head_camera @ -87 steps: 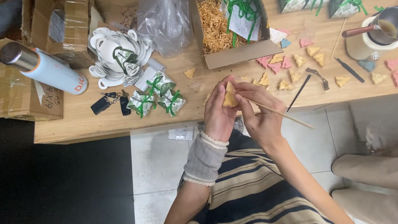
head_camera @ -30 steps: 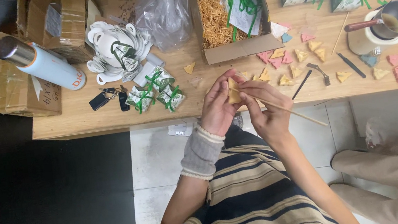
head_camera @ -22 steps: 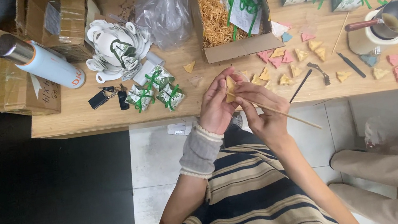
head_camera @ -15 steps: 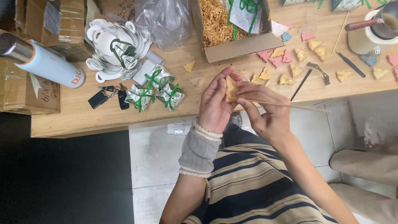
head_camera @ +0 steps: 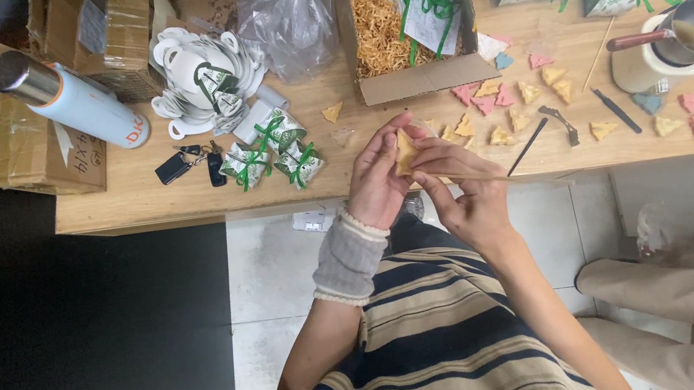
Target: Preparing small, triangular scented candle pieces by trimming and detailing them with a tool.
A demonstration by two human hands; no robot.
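My left hand (head_camera: 377, 184) pinches a small yellow triangular piece (head_camera: 404, 151) just in front of the wooden table's edge (head_camera: 190, 210). My right hand (head_camera: 463, 189) holds a thin wooden stick (head_camera: 486, 176) whose tip meets the piece; its fingers lie over the piece's right side. More yellow, pink and blue triangular pieces (head_camera: 520, 94) lie scattered on the table just beyond my hands.
An open cardboard box (head_camera: 405, 25) with straw filling and green ribbon stands behind. Green-ribboned packets (head_camera: 267, 152), keys (head_camera: 184, 162), white cups (head_camera: 203, 67), a flask (head_camera: 70, 97), a small pot (head_camera: 693, 29) and tools (head_camera: 563, 124) are around. A person's leg (head_camera: 687, 303) is at right.
My hands have stayed at the table's edge, turning the yellow piece slightly and shifting the stick against it. Nothing else on the table has moved.
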